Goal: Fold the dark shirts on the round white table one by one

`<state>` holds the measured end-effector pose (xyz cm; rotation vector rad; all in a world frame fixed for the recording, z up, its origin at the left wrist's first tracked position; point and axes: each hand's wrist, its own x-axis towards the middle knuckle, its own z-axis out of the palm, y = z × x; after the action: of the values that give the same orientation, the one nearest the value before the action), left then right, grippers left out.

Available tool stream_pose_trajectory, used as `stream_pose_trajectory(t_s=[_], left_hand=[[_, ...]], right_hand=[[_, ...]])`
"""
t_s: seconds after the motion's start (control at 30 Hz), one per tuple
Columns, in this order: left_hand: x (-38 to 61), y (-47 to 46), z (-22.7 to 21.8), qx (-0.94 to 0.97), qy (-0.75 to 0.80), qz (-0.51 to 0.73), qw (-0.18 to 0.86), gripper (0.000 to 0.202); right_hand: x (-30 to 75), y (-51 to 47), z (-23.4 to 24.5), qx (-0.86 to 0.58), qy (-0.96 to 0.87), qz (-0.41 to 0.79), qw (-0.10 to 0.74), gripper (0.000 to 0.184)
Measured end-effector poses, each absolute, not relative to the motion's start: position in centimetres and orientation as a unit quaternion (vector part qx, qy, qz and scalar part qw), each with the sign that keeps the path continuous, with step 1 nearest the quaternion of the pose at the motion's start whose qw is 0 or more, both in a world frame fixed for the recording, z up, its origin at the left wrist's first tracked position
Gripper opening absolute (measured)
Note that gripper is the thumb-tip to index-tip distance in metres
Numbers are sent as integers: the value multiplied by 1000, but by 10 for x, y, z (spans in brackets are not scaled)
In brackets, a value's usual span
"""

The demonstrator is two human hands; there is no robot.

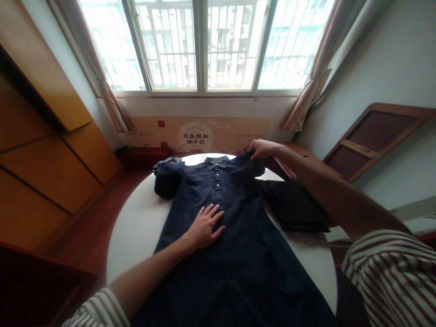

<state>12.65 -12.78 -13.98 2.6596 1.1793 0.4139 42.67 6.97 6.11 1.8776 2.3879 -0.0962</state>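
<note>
Striped sleeves [391, 277], dark navy collared garment [241, 259] face up, pale buttons [218, 185], left hand [205, 228] splayed flat, right hand [261, 148] pinching its shoulder [247, 160]

Best lane we've got is on the left: the white table [134, 240] shows bare from the near left up to the far left, where a dark bunch of cloth [166, 181] blocks it. Our left forearm [153, 268] cuts across the near end, and our left hand [205, 227] sits flat mid-garment [221, 281], so the center's taken. On the right, a folded dark stack [296, 206] hogs the side, with our right forearm [306, 170] overhead and our right hand [260, 149] at the far-right sleeve. Nearer than the stack, there's a bare strip along the right rim.
</note>
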Motion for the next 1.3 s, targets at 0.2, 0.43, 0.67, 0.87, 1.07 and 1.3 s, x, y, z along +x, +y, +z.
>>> stream_pose_trajectory(t_s=[0.2,0.43,0.67,0.87,1.07,1.3], left_hand=[[128,-128,-141,899,408,134,90,58],[127,-128,-139,900,404,137,83,58],[127,-127,-141,900,403,145,86,57],[127,-128,-141,899,404,144,84,57],[127,-128,-140,899,407,137,81,57],[126,-127,-141,900,406,137,80,56]], right_hand=[[454,59,55,678,728,88,48,38],[492,59,50,653,749,-54,95,61],[514,58,58,699,712,-4,69,50],[505,29,34,743,650,150,56,42],[484,-43,-4,667,739,68,65,39],[441,-237,-69,492,857,-98,-114,38]])
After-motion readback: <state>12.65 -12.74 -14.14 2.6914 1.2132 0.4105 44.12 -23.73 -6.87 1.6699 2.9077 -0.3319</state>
